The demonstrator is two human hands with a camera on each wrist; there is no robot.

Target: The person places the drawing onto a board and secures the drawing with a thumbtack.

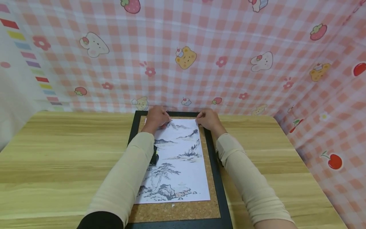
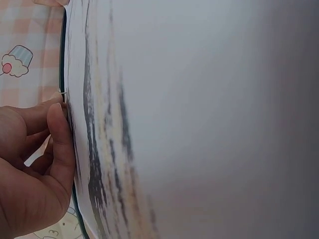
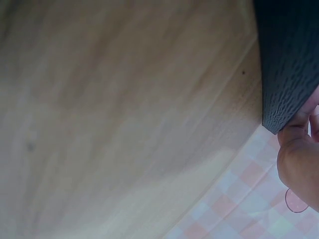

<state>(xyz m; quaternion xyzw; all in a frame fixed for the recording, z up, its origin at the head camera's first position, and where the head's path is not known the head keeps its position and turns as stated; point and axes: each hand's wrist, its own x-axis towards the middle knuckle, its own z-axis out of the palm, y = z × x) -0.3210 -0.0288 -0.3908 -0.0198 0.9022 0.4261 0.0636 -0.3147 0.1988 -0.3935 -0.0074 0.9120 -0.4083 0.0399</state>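
Note:
A white paper sheet [image 1: 183, 178] printed with an ink landscape of mountains and pines lies on a cork board [image 1: 171, 213] with a black frame [image 1: 221, 197]. At the sheet's top edge, my left hand [image 1: 156, 119] holds a small pin [image 2: 63, 93] between thumb and index finger; only a thin pale bit of it shows. My right hand [image 1: 209, 119] pinches the sheet's top right corner, its fingertips partly hidden. In the right wrist view, that hand sits beyond the dark frame's corner. The left forearm covers part of the sheet's left side.
The board lies on a wooden table [image 1: 71, 165], its far end close to a pink checked cloth [image 1: 160, 86]. The cloth also hangs along the right side. A black wrist-worn device [image 1: 154, 156] shows beside the left sleeve.

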